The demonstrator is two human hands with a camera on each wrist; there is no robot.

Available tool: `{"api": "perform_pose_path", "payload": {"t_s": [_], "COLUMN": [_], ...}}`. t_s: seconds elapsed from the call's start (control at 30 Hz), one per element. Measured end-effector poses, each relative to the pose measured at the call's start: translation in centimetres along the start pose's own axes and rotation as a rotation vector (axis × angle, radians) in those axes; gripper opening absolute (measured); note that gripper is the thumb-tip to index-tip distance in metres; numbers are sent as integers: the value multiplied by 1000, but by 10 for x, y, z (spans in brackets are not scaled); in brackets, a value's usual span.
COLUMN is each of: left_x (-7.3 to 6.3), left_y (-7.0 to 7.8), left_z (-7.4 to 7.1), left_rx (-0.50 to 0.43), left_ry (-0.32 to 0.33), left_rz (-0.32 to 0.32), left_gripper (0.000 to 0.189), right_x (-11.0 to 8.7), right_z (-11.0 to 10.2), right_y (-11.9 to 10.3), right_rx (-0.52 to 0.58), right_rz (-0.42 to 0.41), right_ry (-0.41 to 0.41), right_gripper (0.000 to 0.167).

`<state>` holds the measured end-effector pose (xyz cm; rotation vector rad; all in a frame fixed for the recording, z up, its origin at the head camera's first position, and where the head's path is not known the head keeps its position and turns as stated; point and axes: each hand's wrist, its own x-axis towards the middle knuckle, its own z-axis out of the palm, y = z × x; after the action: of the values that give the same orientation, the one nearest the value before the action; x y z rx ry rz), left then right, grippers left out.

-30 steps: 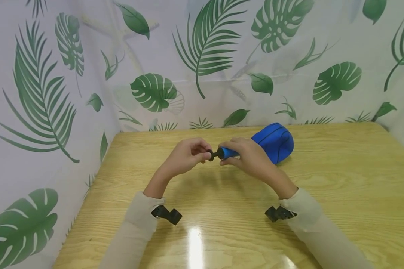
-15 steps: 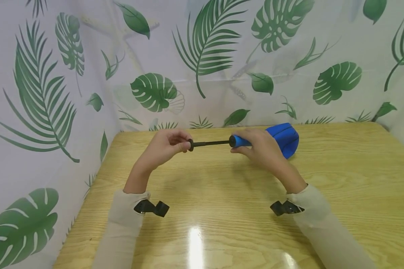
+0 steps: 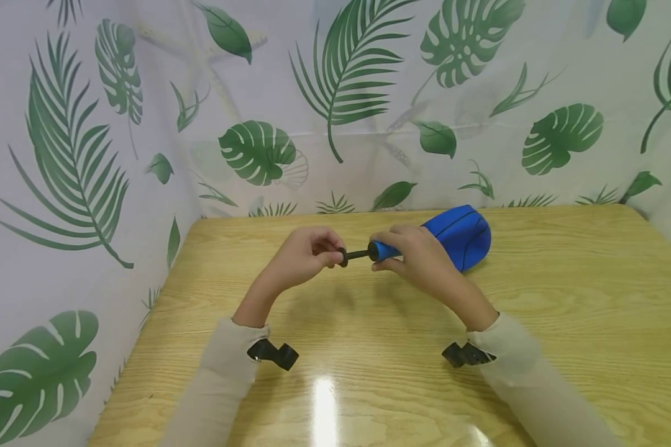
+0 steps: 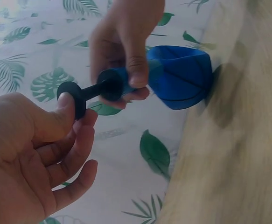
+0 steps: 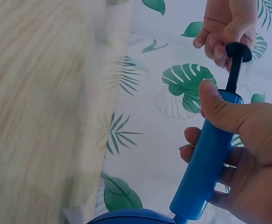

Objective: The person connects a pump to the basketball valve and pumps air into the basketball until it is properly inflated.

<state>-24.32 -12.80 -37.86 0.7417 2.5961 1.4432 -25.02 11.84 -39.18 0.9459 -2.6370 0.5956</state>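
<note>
My left hand pinches the round black handle of a hand pump between thumb and fingers. Curled around the pump's blue barrel is my right hand. A short length of black plunger rod shows between handle and barrel. At the barrel's far end sits a blue ball with black seam lines, soft and dented in the left wrist view. The barrel's lower end meets the ball at the bottom of the right wrist view. In the head view the right hand covers much of the barrel.
A wooden table lies under both hands. Behind it and on the left hangs a white cloth with green leaf prints. Black camera mounts sit on both wrists, over beige sleeves.
The left hand drew the handle far out to the left by half a second ago, then moved back right, pushing most of the rod in. Right hand and ball shifted slightly right, then back.
</note>
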Motion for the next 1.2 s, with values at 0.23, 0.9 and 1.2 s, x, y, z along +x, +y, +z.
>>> {"api": "perform_pose_path", "payload": {"t_s": [0.23,0.9,1.2], "left_x": [4,-15,-12], "left_y": [-3,10,7], "left_z": [15,-35,-31], "left_rx": [6,32,17], "left_ry": [7,49,22], "left_rz": [-1,31,47], "left_gripper": [5,12,6], "right_x": [-1,0,-1], "right_z": [5,-15,-12], "right_y": [-7,12,9], "right_rx": [-13,13,-9], "right_rz": [-24,86,80], "right_ry": [-13,37,21], "right_gripper": [39,49,42]}}
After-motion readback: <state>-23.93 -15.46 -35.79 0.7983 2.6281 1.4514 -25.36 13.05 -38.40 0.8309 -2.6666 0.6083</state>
